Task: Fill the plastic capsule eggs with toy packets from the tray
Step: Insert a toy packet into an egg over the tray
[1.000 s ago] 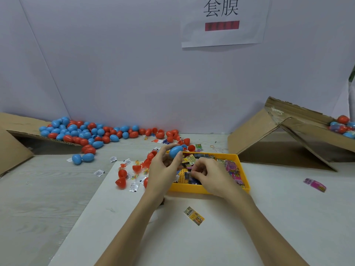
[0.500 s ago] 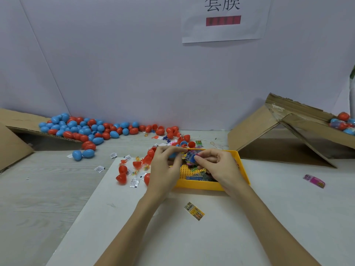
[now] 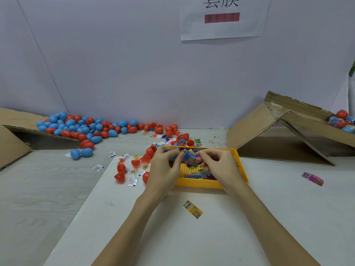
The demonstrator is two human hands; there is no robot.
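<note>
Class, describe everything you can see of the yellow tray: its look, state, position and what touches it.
The yellow tray looks like moulded plastic, rectangular, with low raised walls and a floor dotted with small holes. It lies flat on the white board, holding colourful toy packets. The left hand and right hand work just above it, hiding part of its near wall.
</note>
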